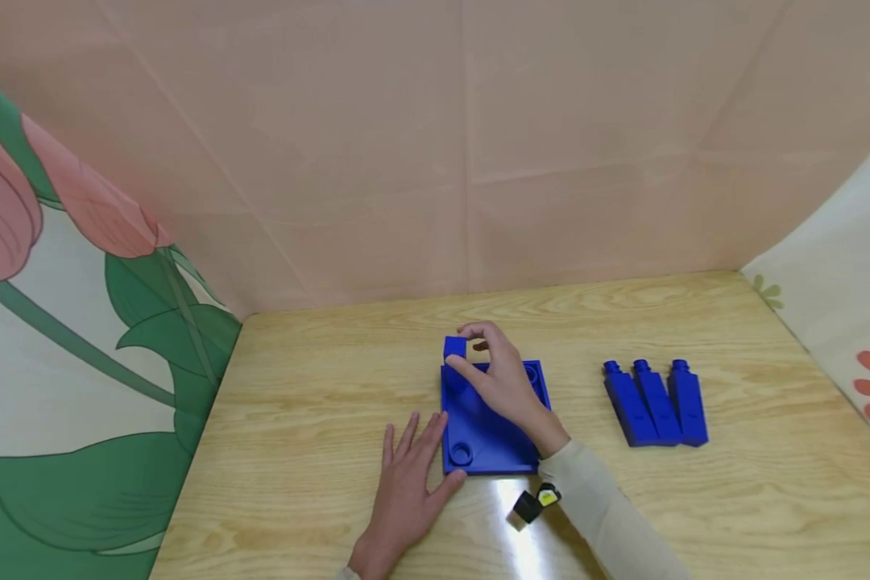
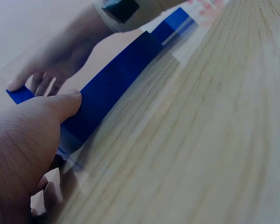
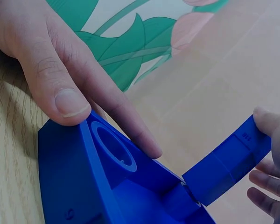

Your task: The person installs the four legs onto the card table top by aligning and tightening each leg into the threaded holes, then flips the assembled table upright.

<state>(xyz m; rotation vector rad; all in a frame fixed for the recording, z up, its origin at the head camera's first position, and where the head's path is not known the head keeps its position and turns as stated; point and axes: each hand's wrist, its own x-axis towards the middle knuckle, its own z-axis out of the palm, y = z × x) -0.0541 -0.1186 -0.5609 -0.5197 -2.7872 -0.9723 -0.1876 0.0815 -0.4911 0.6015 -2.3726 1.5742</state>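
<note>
A shallow blue square tray-like panel (image 1: 493,435) lies on the table, with a raised rim and round sockets in its corners. Over its far left corner my right hand (image 1: 506,379) pinches the top of a blue leg (image 3: 228,158) between thumb and fingers. The leg stands upright, its lower end at the corner socket; how deep it sits cannot be told. My left hand (image 1: 406,487) rests at the near left corner, its straight fingers along the left side and its thumb (image 3: 70,100) against the near side. An uncovered round socket (image 1: 461,453) shows there.
Three more blue legs (image 1: 656,407) with threaded ends lie side by side on the wooden table (image 1: 312,379), right of the panel. A pinkish cloth (image 1: 377,161) hangs behind the table, and a flower-patterned one (image 1: 65,379) at the left.
</note>
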